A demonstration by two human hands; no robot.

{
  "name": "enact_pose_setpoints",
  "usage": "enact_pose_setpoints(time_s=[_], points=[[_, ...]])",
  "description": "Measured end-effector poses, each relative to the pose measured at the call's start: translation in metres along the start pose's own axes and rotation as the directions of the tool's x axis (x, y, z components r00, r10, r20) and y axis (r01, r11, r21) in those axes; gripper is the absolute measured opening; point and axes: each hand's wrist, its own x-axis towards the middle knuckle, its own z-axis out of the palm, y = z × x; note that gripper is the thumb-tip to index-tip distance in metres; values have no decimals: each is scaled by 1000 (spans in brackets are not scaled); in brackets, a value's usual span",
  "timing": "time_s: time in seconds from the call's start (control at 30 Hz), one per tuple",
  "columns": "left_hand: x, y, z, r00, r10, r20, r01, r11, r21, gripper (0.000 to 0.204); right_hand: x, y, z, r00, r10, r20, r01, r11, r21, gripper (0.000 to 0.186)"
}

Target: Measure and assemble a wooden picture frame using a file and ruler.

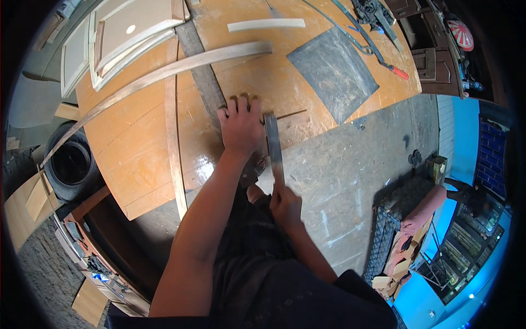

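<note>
A dark wooden plank (pixel 204 68) lies across the orange-brown workbench (pixel 126 137) and passes under my left hand (pixel 241 126). That hand presses down on it, fingers bent over its top near the bench's front edge. In my right hand (pixel 286 209) is the wooden handle of a flat grey file (pixel 273 137), its blade pointing away from me. The blade is just right of my left hand, close to the plank's edge; whether they touch cannot be seen. My left hand hides the surface under it.
A long curved wood strip (pixel 164 73) and a straight one (pixel 172 126) lie left. Pale framed panels (pixel 131 41) stand beyond. Dark sheet (pixel 334 74), clamp with red handle (pixel 399 72) and short strip (pixel 266 24) lie right. A tyre (pixel 70 164) stands left of the bench.
</note>
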Motion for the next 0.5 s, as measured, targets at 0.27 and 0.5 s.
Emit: enact_pose_setpoints(time_s=[0.27, 0.5], points=[[3, -1, 5, 1000, 4, 28, -4, 1000, 18, 48, 63, 2, 0, 996, -9, -84, 8, 1000, -9, 52], [8, 5, -1, 997, -2, 78, 3, 1000, -21, 48, 90, 6, -3, 995, -32, -97, 27, 999, -47, 57]])
